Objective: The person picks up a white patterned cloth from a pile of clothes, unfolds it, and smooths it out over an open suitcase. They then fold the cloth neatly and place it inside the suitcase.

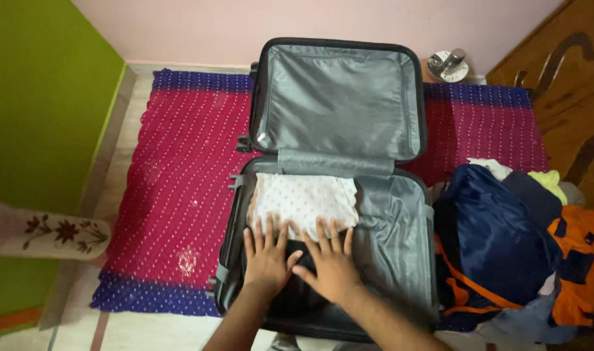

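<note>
Down in the head view, an open suitcase (401,260) lies flat on a magenta bedspread (180,195) with white dots and blue-violet borders. The case is dark-shelled with a grey fabric lining; its lid (339,97) stands propped up at the far side, the base nearer the camera. Inside the base, in its left half, lies a folded white garment (303,198) with small dark dots (soft-looking, slightly rumpled at the edges). It lies flat as a rough rectangle, long axis running left to right across the case, its near edge towards the person. The right half of the base shows bare, wrinkled lining.

Both hands rest palm down at the garment's near edge. The left hand (265,253) is spread flat, fingers (271,229) straight and released, tips lying on the white cloth. The right hand (329,260) lies just beside it, thumbs nearly touching, likewise flat with its fingers splayed and unclenched, tips on the garment's near edge; it grasps nothing. Beneath the palms is something dark in the case, too dim to tell.

To the right of the case, touching its side, sits a heap of clothes (505,247) in navy, orange, white and yellow-green. A small metal object (447,65) stands by the wall beyond the lid, and a wooden headboard (563,65) fills the upper right corner. A green wall (37,97) rises on the left.
</note>
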